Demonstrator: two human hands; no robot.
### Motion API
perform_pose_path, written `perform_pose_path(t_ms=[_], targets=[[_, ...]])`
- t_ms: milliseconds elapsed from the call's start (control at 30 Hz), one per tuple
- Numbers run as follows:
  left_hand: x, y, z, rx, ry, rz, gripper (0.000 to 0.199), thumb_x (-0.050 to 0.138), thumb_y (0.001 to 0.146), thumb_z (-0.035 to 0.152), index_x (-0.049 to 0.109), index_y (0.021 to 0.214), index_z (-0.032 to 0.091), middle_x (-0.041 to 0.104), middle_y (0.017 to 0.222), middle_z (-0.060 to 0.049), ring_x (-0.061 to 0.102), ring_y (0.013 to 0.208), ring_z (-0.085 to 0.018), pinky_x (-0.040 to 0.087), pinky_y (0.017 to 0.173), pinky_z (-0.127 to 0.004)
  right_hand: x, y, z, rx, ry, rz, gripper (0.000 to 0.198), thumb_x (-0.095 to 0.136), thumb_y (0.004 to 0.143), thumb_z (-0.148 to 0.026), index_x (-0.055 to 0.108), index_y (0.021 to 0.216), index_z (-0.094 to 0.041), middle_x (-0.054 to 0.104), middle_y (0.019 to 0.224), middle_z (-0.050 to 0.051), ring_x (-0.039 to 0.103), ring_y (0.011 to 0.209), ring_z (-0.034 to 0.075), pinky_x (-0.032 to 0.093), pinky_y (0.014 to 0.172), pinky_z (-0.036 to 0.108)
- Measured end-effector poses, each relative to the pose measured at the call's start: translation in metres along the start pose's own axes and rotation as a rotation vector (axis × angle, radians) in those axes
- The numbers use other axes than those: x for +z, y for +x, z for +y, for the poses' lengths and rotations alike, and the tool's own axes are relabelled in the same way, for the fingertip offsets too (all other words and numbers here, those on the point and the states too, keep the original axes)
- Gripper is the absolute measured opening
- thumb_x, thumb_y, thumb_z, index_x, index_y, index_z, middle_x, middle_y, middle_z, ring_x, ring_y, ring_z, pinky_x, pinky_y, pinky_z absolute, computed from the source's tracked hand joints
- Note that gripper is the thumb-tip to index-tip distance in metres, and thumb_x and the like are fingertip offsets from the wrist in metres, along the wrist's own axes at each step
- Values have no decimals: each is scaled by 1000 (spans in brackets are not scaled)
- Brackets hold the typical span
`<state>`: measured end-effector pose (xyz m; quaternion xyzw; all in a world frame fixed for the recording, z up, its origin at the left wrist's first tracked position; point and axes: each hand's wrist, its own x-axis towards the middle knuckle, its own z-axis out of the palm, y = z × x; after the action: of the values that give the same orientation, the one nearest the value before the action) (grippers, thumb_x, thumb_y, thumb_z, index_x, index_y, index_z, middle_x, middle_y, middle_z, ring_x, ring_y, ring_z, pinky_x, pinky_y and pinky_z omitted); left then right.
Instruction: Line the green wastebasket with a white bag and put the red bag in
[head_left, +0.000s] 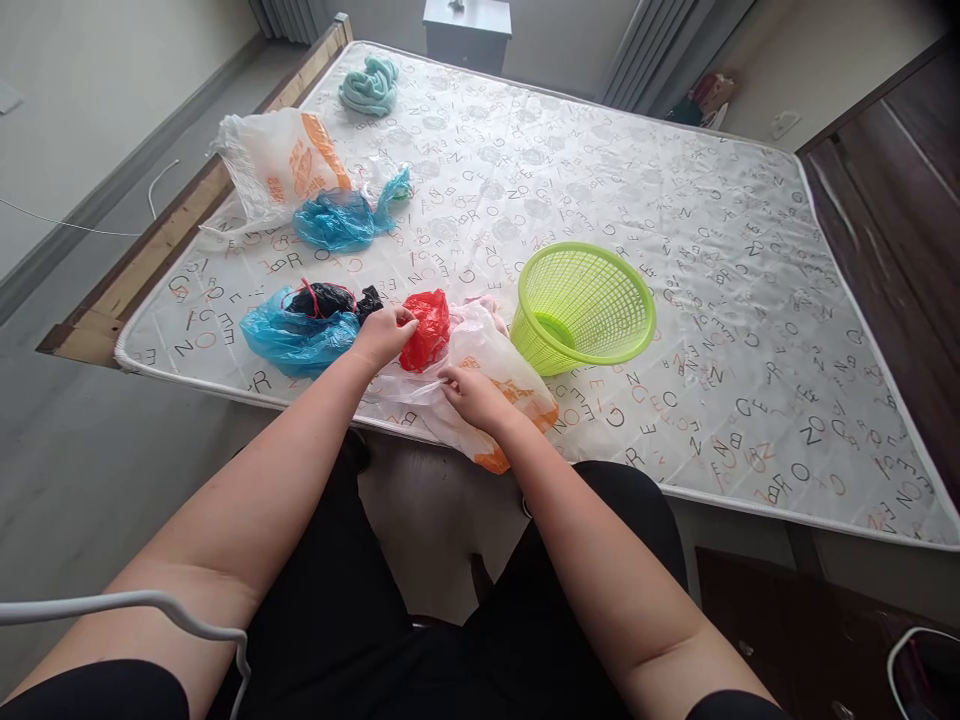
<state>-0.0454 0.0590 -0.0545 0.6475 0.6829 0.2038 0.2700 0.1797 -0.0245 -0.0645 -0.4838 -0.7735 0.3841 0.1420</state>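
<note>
My left hand [386,335] is closed in a pinch at the left edge of a crumpled red plastic bag [427,332]. Between the fingers of my right hand [476,398] is the edge of a white plastic bag with orange print [517,388], which droops over the mattress edge. A pale pink bag [484,305] lies partly hidden behind it. Left of my left hand, a black plastic bag [324,300] with a red strand rests on a blue plastic bag [296,340]. The green mesh basket [585,300] stands tilted just right of the white bag, with nothing visible inside.
Farther back on the letter-printed mattress [712,270] are another white-and-orange bag [289,165], a second blue bag [337,220] and a rolled teal cloth [370,86]. A wooden bed rail [172,215] runs along the left. A grey cable [127,602] crosses near my left arm.
</note>
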Motion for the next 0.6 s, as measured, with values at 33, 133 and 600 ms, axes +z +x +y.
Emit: perform_pose_path(t_ms=[33, 133, 600], targets=[[0, 0, 0, -1, 7, -5, 24, 62, 93, 33, 79, 100, 17, 80, 104, -11, 71, 96, -26, 52, 92, -34, 0, 0, -1, 8, 3, -5, 29, 52, 103, -24, 70, 126, -21, 77, 119, 8, 70, 108, 21, 52, 98, 33], [0, 1, 0, -3, 21, -7, 25, 61, 94, 33, 79, 101, 17, 80, 104, -12, 71, 96, -26, 52, 92, -34, -1, -1, -3, 19, 12, -17, 29, 52, 103, -25, 69, 126, -21, 77, 122, 9, 70, 110, 22, 52, 98, 34], [3, -1, 0, 2, 36, -86, 26, 61, 95, 34, 79, 103, 17, 80, 107, -11, 72, 97, -26, 52, 92, -33, -3, -2, -5, -3, 31, -29, 29, 52, 102, -22, 70, 125, -22, 76, 123, 9, 69, 111, 22, 51, 99, 34]])
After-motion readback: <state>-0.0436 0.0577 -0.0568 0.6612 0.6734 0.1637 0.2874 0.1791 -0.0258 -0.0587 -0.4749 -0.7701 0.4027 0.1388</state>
